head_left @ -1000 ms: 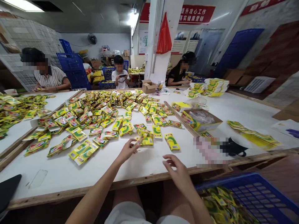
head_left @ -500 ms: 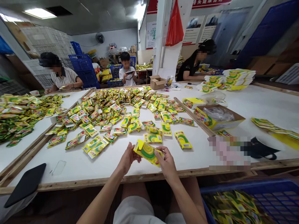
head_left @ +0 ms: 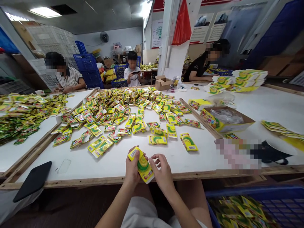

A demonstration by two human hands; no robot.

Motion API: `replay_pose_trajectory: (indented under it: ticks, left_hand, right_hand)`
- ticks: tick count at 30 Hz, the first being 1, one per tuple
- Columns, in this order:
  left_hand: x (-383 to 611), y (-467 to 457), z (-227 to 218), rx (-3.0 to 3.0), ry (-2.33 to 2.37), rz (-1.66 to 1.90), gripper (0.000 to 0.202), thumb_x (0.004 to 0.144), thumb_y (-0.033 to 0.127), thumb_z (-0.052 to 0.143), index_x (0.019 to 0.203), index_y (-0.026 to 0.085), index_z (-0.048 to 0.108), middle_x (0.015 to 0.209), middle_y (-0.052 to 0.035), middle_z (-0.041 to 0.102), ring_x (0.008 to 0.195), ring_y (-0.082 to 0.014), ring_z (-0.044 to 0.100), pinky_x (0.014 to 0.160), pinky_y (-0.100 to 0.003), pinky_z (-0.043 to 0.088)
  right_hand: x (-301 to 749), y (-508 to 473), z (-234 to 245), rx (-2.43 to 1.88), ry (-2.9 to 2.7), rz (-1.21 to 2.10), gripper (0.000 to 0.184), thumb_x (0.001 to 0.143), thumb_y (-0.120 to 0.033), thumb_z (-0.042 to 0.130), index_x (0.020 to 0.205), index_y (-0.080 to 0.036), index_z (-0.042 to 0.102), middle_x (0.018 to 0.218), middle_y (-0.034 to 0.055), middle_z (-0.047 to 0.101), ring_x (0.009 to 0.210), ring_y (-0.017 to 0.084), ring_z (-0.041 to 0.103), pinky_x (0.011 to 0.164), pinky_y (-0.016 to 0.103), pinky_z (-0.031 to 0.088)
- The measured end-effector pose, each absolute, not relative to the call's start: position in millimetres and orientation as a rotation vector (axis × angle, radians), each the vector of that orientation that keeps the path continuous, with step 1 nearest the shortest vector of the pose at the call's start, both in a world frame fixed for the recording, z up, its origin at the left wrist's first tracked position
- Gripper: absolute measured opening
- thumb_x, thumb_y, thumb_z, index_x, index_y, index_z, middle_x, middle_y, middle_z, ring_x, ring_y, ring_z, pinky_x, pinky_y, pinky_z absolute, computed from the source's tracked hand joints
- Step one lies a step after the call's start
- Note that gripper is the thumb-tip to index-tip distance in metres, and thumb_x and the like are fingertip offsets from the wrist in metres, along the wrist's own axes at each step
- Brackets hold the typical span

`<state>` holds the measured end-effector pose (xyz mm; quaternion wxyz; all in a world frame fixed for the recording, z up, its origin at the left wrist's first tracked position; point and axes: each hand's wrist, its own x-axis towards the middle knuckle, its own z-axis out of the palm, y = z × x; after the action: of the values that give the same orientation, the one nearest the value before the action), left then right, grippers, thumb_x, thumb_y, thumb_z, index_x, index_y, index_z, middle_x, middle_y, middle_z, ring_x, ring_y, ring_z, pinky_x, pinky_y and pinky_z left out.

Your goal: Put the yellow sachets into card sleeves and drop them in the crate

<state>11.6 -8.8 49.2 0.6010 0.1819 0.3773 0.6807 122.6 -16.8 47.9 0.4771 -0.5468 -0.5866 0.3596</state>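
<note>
My left hand [head_left: 132,167] and my right hand [head_left: 161,171] both grip one yellow-green packet [head_left: 142,164] just over the near edge of the white table [head_left: 185,158]. The packet is tilted, its barcode end up by my left thumb. Beyond my hands a large spread of the same yellow-green packets [head_left: 114,112] covers the middle of the table, with two single ones [head_left: 188,141] lying closest.
An open cardboard box [head_left: 225,118] with plastic inside stands right of a wooden divider strip [head_left: 199,118]. A blue crate [head_left: 256,205] of packets sits low right. A dark phone [head_left: 33,180] lies at the left edge. Three people sit along the far side.
My left hand picked a packet off the table and my right hand joined it. Both hands then drew the packet back toward my body and turned it.
</note>
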Motion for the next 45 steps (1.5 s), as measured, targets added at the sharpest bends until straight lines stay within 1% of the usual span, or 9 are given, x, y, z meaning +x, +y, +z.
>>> replay_pose_trajectory:
  ticks: [5, 8, 12, 16, 21, 27, 32, 36, 45]
  left_hand:
    - [12.4, -10.3, 49.0, 0.417, 0.893, 1.352, 0.060, 0.070, 0.058, 0.068, 0.114, 0.018, 0.054, 0.083, -0.0062, 0.070, 0.072, -0.0204, 0.069, 0.066, -0.029, 0.053]
    - [9.5, -14.1, 52.8, 0.382, 0.850, 1.227, 0.064, 0.073, 0.066, 0.059, 0.115, 0.019, 0.050, 0.093, -0.0099, 0.070, 0.074, -0.0225, 0.070, 0.067, -0.033, 0.054]
    - [1.4, -20.6, 56.7, 0.553, 0.807, 1.178, 0.062, 0.074, 0.058, 0.065, 0.120, 0.025, 0.040, 0.088, -0.0054, 0.070, 0.060, -0.0199, 0.069, 0.056, -0.030, 0.053]
    - [-3.5, -20.6, 56.8, 0.664, 0.872, 1.212, 0.056, 0.075, 0.061, 0.062, 0.110, 0.023, 0.043, 0.081, -0.0029, 0.068, 0.053, -0.0181, 0.068, 0.049, -0.025, 0.050]
    - [-6.4, -16.0, 55.1, 0.730, 0.860, 1.219, 0.053, 0.076, 0.064, 0.058, 0.106, 0.022, 0.044, 0.084, -0.0034, 0.067, 0.053, -0.0172, 0.067, 0.047, -0.025, 0.050]
    - [-10.6, -16.2, 53.4, 0.716, 0.788, 1.227, 0.057, 0.073, 0.068, 0.057, 0.107, 0.023, 0.043, 0.080, -0.0022, 0.065, 0.055, -0.0170, 0.066, 0.048, -0.025, 0.050]
    - [-15.2, -17.3, 52.2, 0.674, 0.805, 1.174, 0.060, 0.073, 0.071, 0.052, 0.107, 0.023, 0.044, 0.072, -0.0032, 0.067, 0.053, -0.0169, 0.065, 0.047, -0.024, 0.048]
    - [-18.5, -17.5, 54.2, 0.626, 0.788, 1.149, 0.061, 0.077, 0.073, 0.044, 0.109, 0.022, 0.045, 0.067, -0.0036, 0.067, 0.051, -0.0158, 0.063, 0.046, -0.022, 0.047]
    - [-21.2, -16.0, 62.4, 0.641, 0.751, 1.223, 0.057, 0.073, 0.069, 0.055, 0.104, 0.022, 0.048, 0.092, -0.0067, 0.068, 0.062, -0.0170, 0.067, 0.053, -0.026, 0.052]
  right_hand:
    - [127.1, 12.5, 75.6, -1.279, -1.730, 0.947, 0.035, 0.079, -0.031, 0.061, 0.113, -0.023, 0.055, 0.080, -0.0010, 0.061, 0.059, 0.013, 0.054, 0.058, 0.024, 0.043]
    - [129.1, 28.5, 76.7, -1.271, -1.887, 1.028, 0.029, 0.076, -0.023, 0.062, 0.105, -0.024, 0.062, 0.070, -0.0040, 0.058, 0.055, 0.012, 0.052, 0.055, 0.023, 0.041]
    - [132.9, 37.1, 70.1, -1.268, -1.889, 1.112, 0.017, 0.078, -0.026, 0.061, 0.094, -0.022, 0.066, 0.065, -0.0035, 0.056, 0.055, 0.012, 0.052, 0.053, 0.022, 0.038]
    - [132.6, 34.4, 69.7, -1.237, -1.869, 1.190, 0.025, 0.073, -0.036, 0.070, 0.092, -0.021, 0.064, 0.066, -0.0034, 0.057, 0.057, 0.012, 0.049, 0.052, 0.022, 0.036]
    - [129.5, 36.2, 66.9, -1.262, -1.723, 1.390, 0.028, 0.067, -0.027, 0.072, 0.090, -0.020, 0.057, 0.060, -0.0074, 0.049, 0.056, 0.011, 0.048, 0.051, 0.021, 0.035]
    - [129.9, 43.3, 71.3, -1.132, -1.591, 1.677, 0.041, 0.061, -0.023, 0.073, 0.097, -0.018, 0.054, 0.056, -0.0113, 0.044, 0.051, 0.009, 0.044, 0.049, 0.020, 0.033]
    - [128.6, 48.3, 76.3, -1.141, -1.686, 1.640, 0.027, 0.061, -0.019, 0.070, 0.086, -0.016, 0.061, 0.056, -0.0100, 0.043, 0.050, 0.007, 0.043, 0.048, 0.019, 0.031]
    - [126.2, 50.8, 75.7, -1.173, -1.744, 1.594, 0.026, 0.061, -0.015, 0.069, 0.085, -0.016, 0.062, 0.055, -0.0101, 0.043, 0.048, 0.007, 0.040, 0.045, 0.018, 0.028]
    - [114.3, 41.6, 80.7, -1.135, -1.625, 1.745, 0.030, 0.063, -0.009, 0.058, 0.089, -0.020, 0.050, 0.051, -0.0128, 0.047, 0.041, 0.008, 0.050, 0.041, 0.018, 0.035]
